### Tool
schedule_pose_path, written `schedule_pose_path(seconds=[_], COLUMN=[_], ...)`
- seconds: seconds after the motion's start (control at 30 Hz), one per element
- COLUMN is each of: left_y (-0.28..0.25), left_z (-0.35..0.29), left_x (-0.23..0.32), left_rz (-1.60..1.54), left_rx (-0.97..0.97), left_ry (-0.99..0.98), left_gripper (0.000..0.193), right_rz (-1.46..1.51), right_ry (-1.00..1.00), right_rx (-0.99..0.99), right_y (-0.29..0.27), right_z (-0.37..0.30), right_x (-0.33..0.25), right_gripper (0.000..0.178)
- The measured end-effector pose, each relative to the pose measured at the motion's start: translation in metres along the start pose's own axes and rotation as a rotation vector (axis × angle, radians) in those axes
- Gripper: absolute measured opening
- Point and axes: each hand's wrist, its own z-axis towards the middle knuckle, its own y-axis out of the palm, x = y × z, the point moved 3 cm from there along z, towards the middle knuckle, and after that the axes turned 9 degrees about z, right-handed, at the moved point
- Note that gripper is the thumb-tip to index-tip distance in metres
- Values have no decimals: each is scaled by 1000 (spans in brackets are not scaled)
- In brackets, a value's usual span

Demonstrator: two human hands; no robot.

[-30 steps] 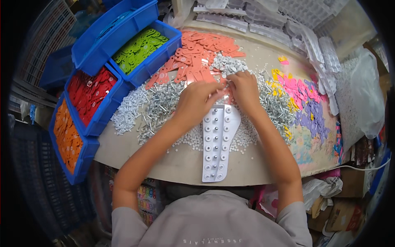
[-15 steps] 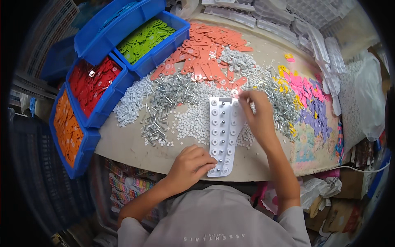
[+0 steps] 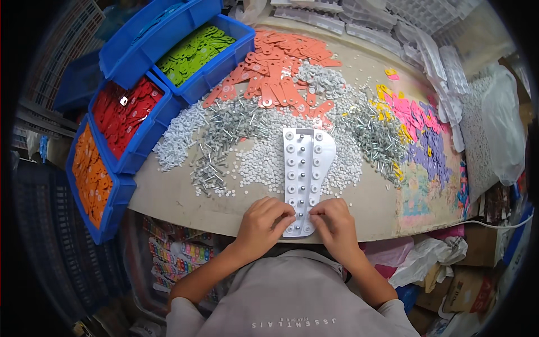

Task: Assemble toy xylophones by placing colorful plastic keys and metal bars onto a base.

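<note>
At the front edge of our desk point(image 3: 168, 197), a white plastic holder point(image 3: 325, 154) lies flat, with its narrow end toward us. It has a row of white rings point(image 3: 290, 149) down each side and a line of little silver knobs point(image 3: 302, 174) in the middle. Our left hand point(image 3: 263, 222) is at the left side of the narrow end, and our right hand point(image 3: 335, 222) is at the right side. On both hands the thumb and fingers come close together, but we cannot tell if they pinch any tiny bit.

Past the holder, the tan desk is covered in heaps. We see small white dots point(image 3: 261, 165), silver screws point(image 3: 216, 163) on both sides, white plugs point(image 3: 175, 140) and flat coral strips point(image 3: 281, 62). Over to the right are yellow pieces point(image 3: 384, 92), pink pieces point(image 3: 410, 115) and purple pieces point(image 3: 429, 160).

Along the left are blue bins point(image 3: 124, 181) with green, red and orange pieces in them. Clear plastic trays point(image 3: 314, 21) sit at the back. A big see-through bag point(image 3: 502, 135) stands on the right, above cardboard boxes point(image 3: 466, 289) and a white cord point(image 3: 494, 230). Under the desk, we see a clear tub point(image 3: 135, 264) of colorful bits.
</note>
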Motion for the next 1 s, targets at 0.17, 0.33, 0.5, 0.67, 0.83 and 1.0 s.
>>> schedule_pose_path(seconds=[0.17,0.33,0.5,0.67,0.83,1.0], left_y=[-3,-2,1,-11,-35,-47], left_z=[2,-5,-4,2,27,57], left_x=[7,1,-7,-12,-20,-20], left_rz=[237,286,95,18,156,250], left_rx=[125,175,160,194,272,292], left_ry=[224,282,205,118,29,76], left_gripper=[13,17,17,14,21,27], right_rz=[-40,-206,-194,-162,-292,-337], right_ry=[-77,-298,-339,-332,-389,-464], right_rx=[78,81,47,169,114,-19], right_y=[7,10,8,2,-8,-4], right_z=[-4,-8,-6,-8,0,2], right_x=[7,9,11,14,8,15], right_gripper=[15,22,25,28,34,36])
